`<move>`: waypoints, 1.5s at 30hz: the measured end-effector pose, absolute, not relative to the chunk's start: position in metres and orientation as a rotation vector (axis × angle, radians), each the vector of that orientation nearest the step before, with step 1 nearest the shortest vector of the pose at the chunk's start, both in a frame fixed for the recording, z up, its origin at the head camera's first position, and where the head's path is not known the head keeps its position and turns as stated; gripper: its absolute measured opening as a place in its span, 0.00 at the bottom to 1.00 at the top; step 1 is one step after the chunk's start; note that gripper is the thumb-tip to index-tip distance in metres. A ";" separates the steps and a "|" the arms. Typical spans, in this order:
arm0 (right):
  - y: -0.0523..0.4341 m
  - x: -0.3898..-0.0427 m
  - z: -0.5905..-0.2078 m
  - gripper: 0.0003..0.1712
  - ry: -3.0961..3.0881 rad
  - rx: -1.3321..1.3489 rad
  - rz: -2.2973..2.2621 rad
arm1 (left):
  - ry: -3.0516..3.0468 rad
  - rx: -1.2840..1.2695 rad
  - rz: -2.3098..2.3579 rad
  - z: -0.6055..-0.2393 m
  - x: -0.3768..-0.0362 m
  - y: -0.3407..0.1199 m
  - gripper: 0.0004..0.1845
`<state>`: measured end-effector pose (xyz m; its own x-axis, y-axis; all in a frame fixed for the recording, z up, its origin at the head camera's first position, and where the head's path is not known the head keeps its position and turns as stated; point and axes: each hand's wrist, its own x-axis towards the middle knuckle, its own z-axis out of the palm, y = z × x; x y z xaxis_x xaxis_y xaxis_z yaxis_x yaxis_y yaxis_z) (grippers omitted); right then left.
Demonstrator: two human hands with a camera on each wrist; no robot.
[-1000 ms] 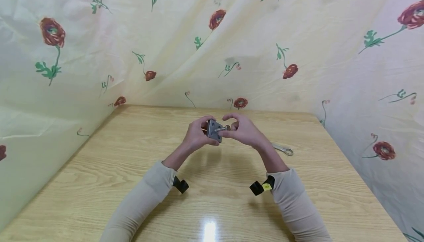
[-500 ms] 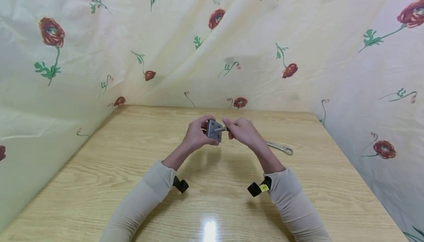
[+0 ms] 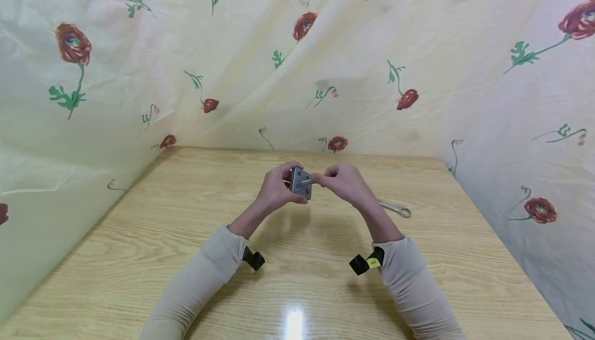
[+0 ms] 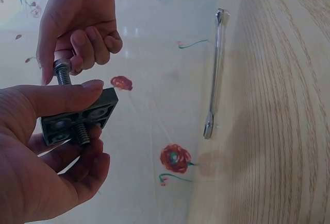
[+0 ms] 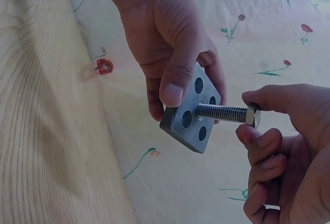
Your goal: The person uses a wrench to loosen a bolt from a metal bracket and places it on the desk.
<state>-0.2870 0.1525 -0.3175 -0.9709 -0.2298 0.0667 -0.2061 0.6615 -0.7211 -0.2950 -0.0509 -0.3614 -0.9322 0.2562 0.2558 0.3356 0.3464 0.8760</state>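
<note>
Silver wrench [image 3: 395, 208] lies partly behind the right forearm [image 3: 378, 221]; left hand [image 3: 276, 187] grips a plate [image 5: 194, 126], right hand [image 3: 345, 182] pinches a bolt [image 5: 227, 113].

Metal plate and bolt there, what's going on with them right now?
A person's left hand grips the square plate above the table, while the right hand pinches the bolt by its head. The bolt passes through the plate's middle: its threaded tip shows on the other side, and a stretch of thread stands exposed between head and plate. A wrench lies on the table, touched by neither hand.
</note>
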 end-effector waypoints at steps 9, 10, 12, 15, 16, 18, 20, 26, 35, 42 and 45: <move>0.154 -0.285 -0.315 0.17 2.853 -0.404 -1.258 | -2.482 -0.601 -1.663 -0.361 -0.295 -0.051 0.38; 0.154 -0.285 -0.314 0.17 2.847 -0.401 -1.263 | -2.480 -0.601 -1.662 -0.362 -0.295 -0.051 0.38; 0.154 -0.285 -0.314 0.15 2.831 -0.405 -1.278 | -2.482 -0.599 -1.659 -0.362 -0.295 -0.050 0.38; 0.154 -0.286 -0.314 0.12 2.805 -0.464 -1.332 | -2.481 -0.596 -1.658 -0.362 -0.295 -0.050 0.38; 0.154 -0.286 -0.315 0.11 2.805 -0.505 -1.345 | -2.481 -0.595 -1.659 -0.363 -0.294 -0.050 0.38; 0.154 -0.287 -0.317 0.11 2.812 -0.599 -1.361 | -2.478 -0.595 -1.661 -0.363 -0.294 -0.050 0.38; 0.155 -0.288 -0.319 0.10 2.835 -0.694 -1.358 | -2.479 -0.595 -1.661 -0.362 -0.293 -0.050 0.38; 0.154 -0.289 -0.323 0.11 2.908 -0.868 -1.320 | -2.490 -0.584 -1.651 -0.361 -0.293 -0.050 0.39; 0.156 -0.289 -0.320 0.19 2.826 -0.905 -1.310 | -2.499 -0.567 -1.644 -0.363 -0.294 -0.049 0.39; 0.157 -0.290 -0.321 0.28 2.840 -0.559 -1.294 | -2.500 -0.575 -1.633 -0.362 -0.293 -0.049 0.39; 0.155 -0.289 -0.324 0.45 2.846 -0.434 -1.229 | -2.504 -0.573 -1.615 -0.363 -0.293 -0.050 0.39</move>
<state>-0.2895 0.1551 -0.3242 -0.9615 -0.2566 0.0985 -0.2477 0.6531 -0.7156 -0.2934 -0.0497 -0.3626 -0.9231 0.2533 0.2892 0.3679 0.3639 0.8557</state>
